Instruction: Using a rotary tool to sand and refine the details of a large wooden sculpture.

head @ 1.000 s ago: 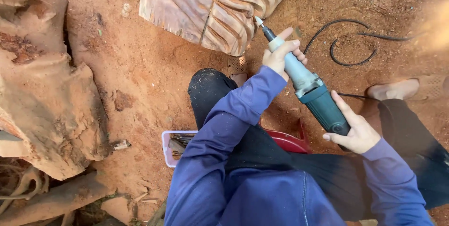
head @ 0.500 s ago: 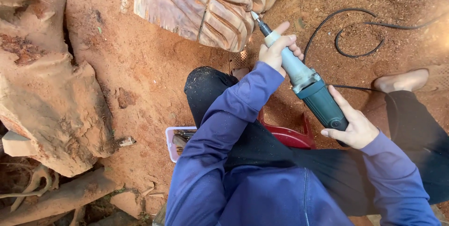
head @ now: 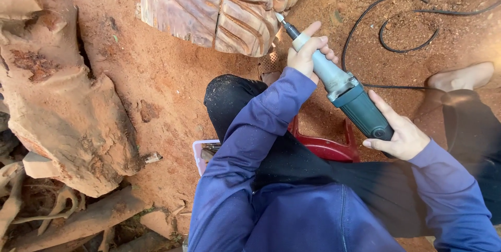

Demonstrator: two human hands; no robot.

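A rough, cracked root mass (head: 57, 100) is seen at the left on red, gritty soil. Above, a carved wood piece (head: 224, 7) with smooth, curved ridges is met by the bit of a die grinder (head: 339, 85), a tapered grey and teal cylinder. Its grey neck is clasped by the left hand (head: 308, 54); its teal body is gripped by the right hand (head: 399, 134). A black cord (head: 402, 48) is coiled beyond.
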